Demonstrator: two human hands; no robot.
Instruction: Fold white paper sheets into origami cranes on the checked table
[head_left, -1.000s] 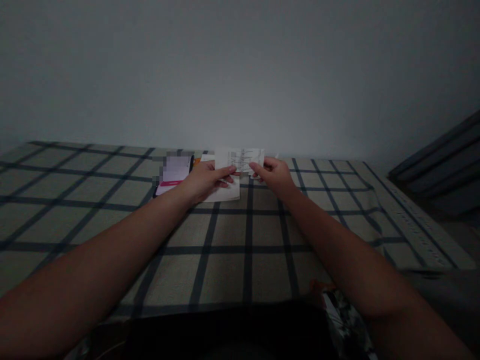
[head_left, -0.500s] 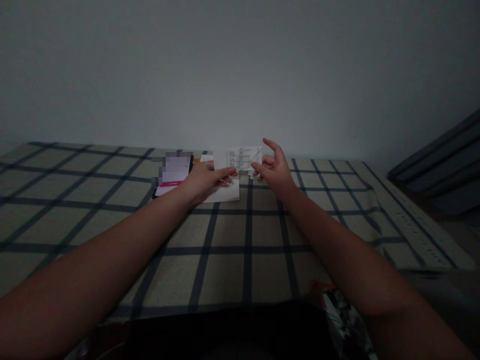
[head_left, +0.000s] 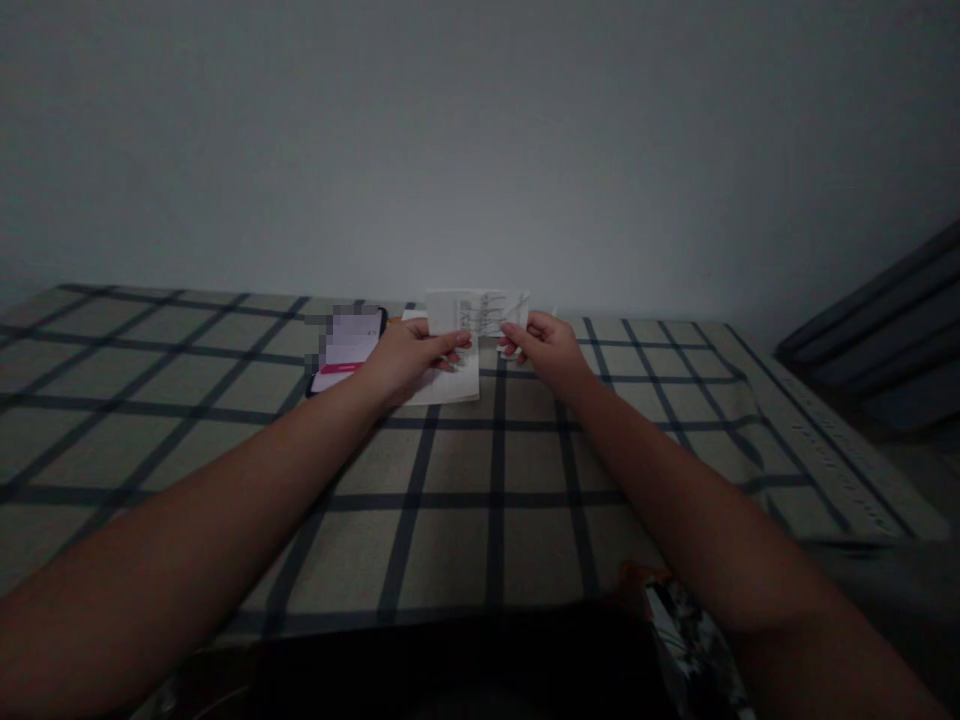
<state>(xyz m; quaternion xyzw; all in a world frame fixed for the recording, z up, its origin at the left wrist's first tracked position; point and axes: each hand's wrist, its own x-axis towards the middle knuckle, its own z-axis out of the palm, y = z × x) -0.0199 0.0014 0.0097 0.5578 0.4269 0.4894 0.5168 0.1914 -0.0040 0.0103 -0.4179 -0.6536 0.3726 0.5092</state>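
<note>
Marked paper [head_left: 480, 310], held up between the left hand [head_left: 416, 350] and the right hand [head_left: 549, 345], above the far part of the cloth-covered tabletop [head_left: 465, 460]. We find each grip narrow and pinched on it: the left lays its thumb across the front, near the lower edge and close to the middle, while the right nips the lower right end between thumb and fingers. The paper's long axis runs from side to side, from one hand towards the other, with its marked face towards us; it rises above both thumbtips, and neither hand is the nearer, since both touch it. The dark marks lie mainly between and above the thumbs, too small for us to read. Outward, what looks like a white booklet [head_left: 455, 388] lies on the tabletop, partly hidden by the left hand, and a phone [head_left: 351, 342] with a lit screen and a pink band rests just beside that hand, to its left. A plain wall [head_left: 480, 150] stands behind. We can make out no container among these things.
</note>
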